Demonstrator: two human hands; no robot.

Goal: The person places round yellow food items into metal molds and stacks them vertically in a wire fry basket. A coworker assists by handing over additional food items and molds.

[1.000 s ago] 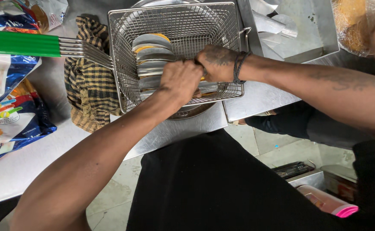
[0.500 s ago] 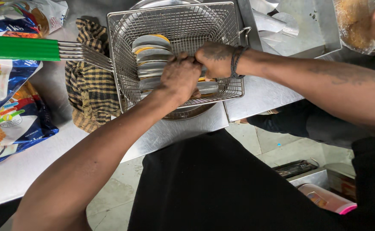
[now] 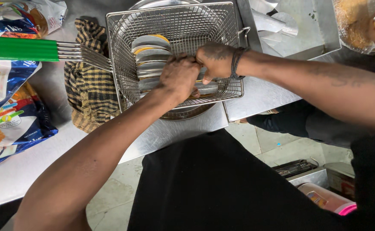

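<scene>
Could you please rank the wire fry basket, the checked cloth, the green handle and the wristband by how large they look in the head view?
1. wire fry basket
2. checked cloth
3. green handle, though it runs off the frame's left edge, so its full size is unsure
4. wristband

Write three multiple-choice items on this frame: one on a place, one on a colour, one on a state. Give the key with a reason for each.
1. Where does the checked cloth lie?
A. Left of the wire basket
B. Inside the basket
C. On the floor

2. What colour is the basket's handle?
A. Red
B. Green
C. Black

3. How do the left hand and right hand stand?
A. Both off the basket
B. One in the basket, one on the blue bags
C. Both down in the basket, close together at the row of flat pieces

Key: 1 A, the cloth sits on the steel counter against the basket's left wall. 2 B, the grip is plain green. 3 C, both hands meet over the upright pieces.
</scene>
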